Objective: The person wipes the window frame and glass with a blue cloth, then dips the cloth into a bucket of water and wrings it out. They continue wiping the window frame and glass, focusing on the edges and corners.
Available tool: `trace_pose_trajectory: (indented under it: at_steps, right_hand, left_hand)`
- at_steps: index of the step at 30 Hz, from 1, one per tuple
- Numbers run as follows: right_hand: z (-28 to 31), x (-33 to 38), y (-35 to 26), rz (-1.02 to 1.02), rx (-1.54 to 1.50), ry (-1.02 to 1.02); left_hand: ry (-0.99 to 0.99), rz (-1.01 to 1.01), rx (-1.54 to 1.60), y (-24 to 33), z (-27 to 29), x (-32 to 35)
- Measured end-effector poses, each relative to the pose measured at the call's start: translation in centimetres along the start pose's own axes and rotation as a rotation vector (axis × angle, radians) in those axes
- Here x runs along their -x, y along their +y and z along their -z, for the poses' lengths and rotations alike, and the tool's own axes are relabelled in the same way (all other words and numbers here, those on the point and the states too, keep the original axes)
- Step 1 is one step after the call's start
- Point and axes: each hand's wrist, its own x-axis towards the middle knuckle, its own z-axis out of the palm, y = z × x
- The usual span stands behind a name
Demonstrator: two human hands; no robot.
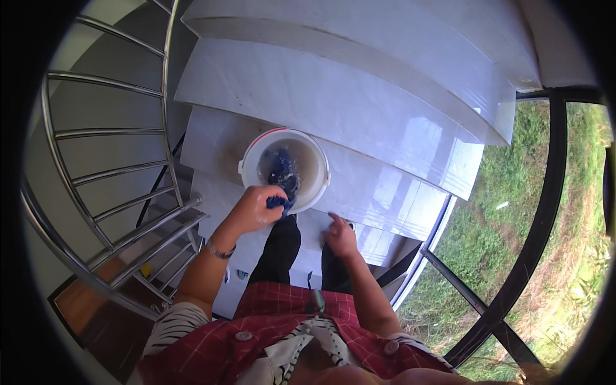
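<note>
A white bucket [315, 190] with a red mark on its rim stands on a pale stair tread, with cloudy water inside. From the water a wet dark blue cloth [282, 172] comes up over the near rim. My left hand [256, 208], wet and wearing a wristwatch, is closed round the cloth's near end at that rim. My right hand [340, 236] hangs to the right of the bucket, apart from it. Its index finger is stretched out, the other fingers are partly bent, and nothing shows in it.
Glossy white stairs [308, 83] rise beyond the bucket, with wet marks on the treads. A metal railing [109, 131] runs along the left. Dark-framed glass [555, 167] on the right looks onto greenery. My dark-trousered legs [279, 250] are just below the bucket.
</note>
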Motion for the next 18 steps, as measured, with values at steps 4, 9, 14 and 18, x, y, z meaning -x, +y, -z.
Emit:
trace_pose_trajectory:
  at_steps: [4, 9, 14, 18]
  right_hand:
    - [1.0, -5.7, -7.0, 0.382, 0.077, -0.051]
    - [-1.5, -10.7, -12.9, 0.708, -0.001, 0.019]
    - [-8.3, -15.0, -10.4, 0.629, -0.218, -0.336]
    - [-14.3, -17.9, -1.8, -0.017, -0.475, 0.134]
  left_hand:
    - [0.025, -0.175, -0.042, 10.1, 3.4, 4.7]
    - [0.034, -0.455, -0.178, 16.7, 7.0, 8.7]
    - [0.196, -0.501, -0.195, 13.5, 7.4, 6.2]
    - [0.237, -0.212, -0.177, 3.0, 5.7, 0.2]
